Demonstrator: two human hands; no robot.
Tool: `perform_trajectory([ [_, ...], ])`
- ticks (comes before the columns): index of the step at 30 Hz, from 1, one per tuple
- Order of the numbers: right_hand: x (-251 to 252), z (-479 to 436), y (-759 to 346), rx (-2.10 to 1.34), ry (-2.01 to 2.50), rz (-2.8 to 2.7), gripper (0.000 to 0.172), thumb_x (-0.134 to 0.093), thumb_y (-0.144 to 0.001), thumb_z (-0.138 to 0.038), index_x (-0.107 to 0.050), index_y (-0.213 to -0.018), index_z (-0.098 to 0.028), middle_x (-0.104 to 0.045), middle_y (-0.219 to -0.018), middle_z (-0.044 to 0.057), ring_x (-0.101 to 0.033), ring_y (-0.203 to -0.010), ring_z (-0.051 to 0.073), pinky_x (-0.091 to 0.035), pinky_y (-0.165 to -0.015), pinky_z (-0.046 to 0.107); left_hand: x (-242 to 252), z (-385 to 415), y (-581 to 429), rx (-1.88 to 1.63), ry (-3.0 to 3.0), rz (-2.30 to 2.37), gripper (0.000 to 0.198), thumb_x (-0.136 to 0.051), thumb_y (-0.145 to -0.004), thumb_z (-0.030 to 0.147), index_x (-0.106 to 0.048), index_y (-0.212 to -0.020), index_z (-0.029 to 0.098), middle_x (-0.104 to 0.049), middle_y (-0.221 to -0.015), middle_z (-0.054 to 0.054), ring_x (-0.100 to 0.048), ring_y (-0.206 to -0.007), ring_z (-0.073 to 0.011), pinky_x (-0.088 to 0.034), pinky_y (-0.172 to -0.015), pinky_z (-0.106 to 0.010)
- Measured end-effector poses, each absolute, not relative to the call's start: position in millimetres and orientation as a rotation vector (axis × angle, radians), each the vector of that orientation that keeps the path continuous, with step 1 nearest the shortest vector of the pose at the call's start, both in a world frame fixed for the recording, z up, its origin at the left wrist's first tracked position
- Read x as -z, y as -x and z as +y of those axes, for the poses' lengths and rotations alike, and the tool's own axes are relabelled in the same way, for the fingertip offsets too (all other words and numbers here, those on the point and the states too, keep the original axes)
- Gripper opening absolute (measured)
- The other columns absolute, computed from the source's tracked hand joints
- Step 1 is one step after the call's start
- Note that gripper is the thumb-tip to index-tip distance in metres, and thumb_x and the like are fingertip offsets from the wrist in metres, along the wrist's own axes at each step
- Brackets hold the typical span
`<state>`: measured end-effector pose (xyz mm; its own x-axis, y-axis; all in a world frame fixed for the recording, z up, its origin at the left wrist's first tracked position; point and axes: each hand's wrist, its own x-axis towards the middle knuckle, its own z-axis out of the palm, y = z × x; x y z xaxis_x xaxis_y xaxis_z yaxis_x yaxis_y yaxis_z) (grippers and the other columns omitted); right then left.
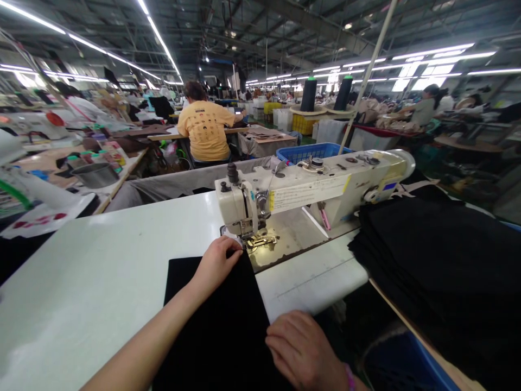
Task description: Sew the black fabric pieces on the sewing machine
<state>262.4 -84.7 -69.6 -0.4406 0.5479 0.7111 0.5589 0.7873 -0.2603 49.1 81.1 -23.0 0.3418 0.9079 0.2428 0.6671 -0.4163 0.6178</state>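
Observation:
A black fabric panel (222,326) lies on the pale tabletop, its far right corner close to the needle area of a white sewing machine (301,179). My left hand (217,263) pinches that corner between thumb and fingers, just in front of the presser foot. Along the panel's right edge, nearer to me, my right hand (303,347) is closed on the cloth with its fingers curled; the fingertips are hidden. A brass-coloured guide (260,241) sits on the machine bed beside the needle.
Stacked black fabric pieces (431,260) are at the right. Pink-handled snips (324,216) and a white stick (315,222) are by the machine arm. Behind it stand a blue basket (311,152) and dark thread cones (309,95). A person in a yellow shirt (207,130) sits ahead.

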Motion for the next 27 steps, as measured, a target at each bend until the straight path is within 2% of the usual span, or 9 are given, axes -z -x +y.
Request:
perform_trajectory([
  [12,69,-83,-264,-0.019,0.817,-2.158,0.020,-0.046,-0.090,-0.004,-0.062,-0.093,-0.016,-0.070,-0.083,0.005,-0.062,-0.074,0.018,-0.048,-0.069,0.033,20,91,-54,-0.716,-2.207,1.488,0.014,-0.053,-0.075,0.025,-0.053,-0.061,0.024,-0.060,-0.073,-0.005,-0.058,-0.078,-0.0250,-0.048,-0.080,-0.040],
  [18,72,-81,-264,0.022,0.794,-2.153,0.020,-0.047,-0.089,-0.003,-0.063,-0.092,-0.015,-0.071,-0.085,0.006,-0.064,-0.079,0.019,-0.050,-0.074,0.033,13,89,-58,-0.651,-2.081,1.585,0.004,-0.059,-0.071,0.021,-0.059,-0.069,0.023,-0.061,-0.063,0.001,-0.059,-0.061,-0.0199,-0.045,-0.062,-0.031],
  [22,69,-80,-265,0.019,0.803,-2.126,0.019,-0.047,-0.089,-0.005,-0.063,-0.093,-0.015,-0.073,-0.095,0.008,-0.066,-0.087,0.020,-0.052,-0.078,0.032,18,90,-62,-0.702,-2.005,1.682,0.006,-0.058,-0.074,0.021,-0.055,-0.070,0.023,-0.062,-0.064,0.002,-0.060,-0.060,-0.0185,-0.043,-0.061,-0.029],
  [27,63,-76,-266,-0.029,0.870,-2.096,0.020,-0.050,-0.087,-0.004,-0.063,-0.096,-0.015,-0.074,-0.096,0.007,-0.066,-0.090,0.020,-0.054,-0.083,0.033,25,101,-65,-0.737,-1.968,1.746,0.010,-0.058,-0.073,0.021,-0.049,-0.070,0.023,-0.060,-0.061,0.002,-0.059,-0.059,-0.0180,-0.041,-0.059,-0.028],
])
